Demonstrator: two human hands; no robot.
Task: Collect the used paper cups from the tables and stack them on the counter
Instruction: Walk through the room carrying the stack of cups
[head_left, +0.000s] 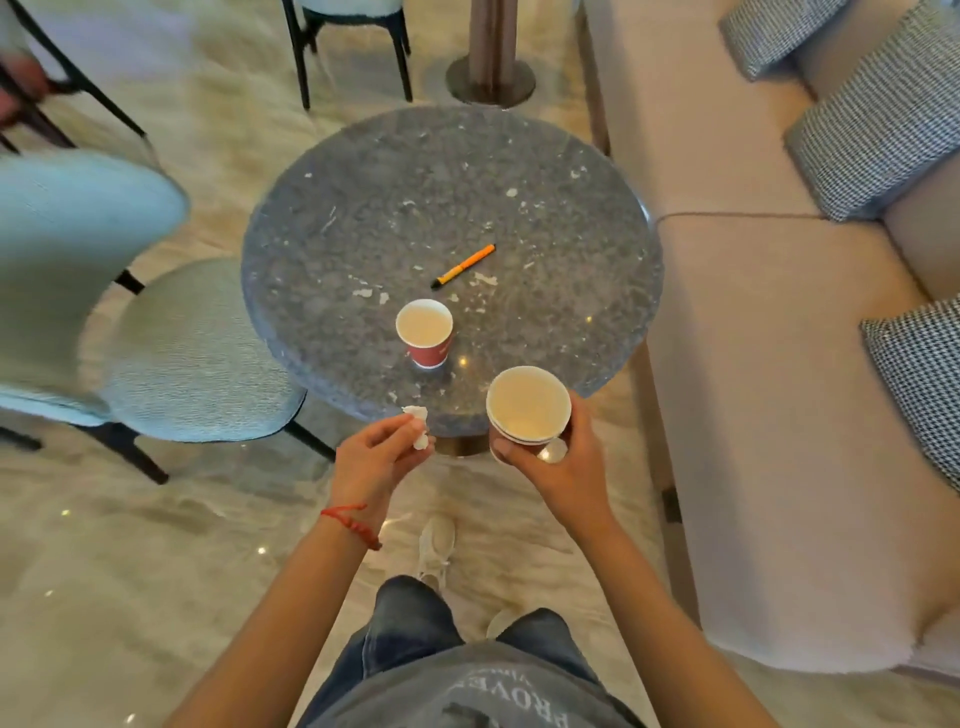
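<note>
- While the right hand grips a nested stack of cups at the table's near edge, one red cup stands upright on the table.
- Left hand pinches what looks like a crumpled tissue.
- An orange pen lies beyond the red cup.
- Sofa right, chair left.

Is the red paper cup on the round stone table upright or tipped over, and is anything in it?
Upright: the red paper cup stands on its base on the round grey stone table, rim up. Its pale inside looks empty.
</note>
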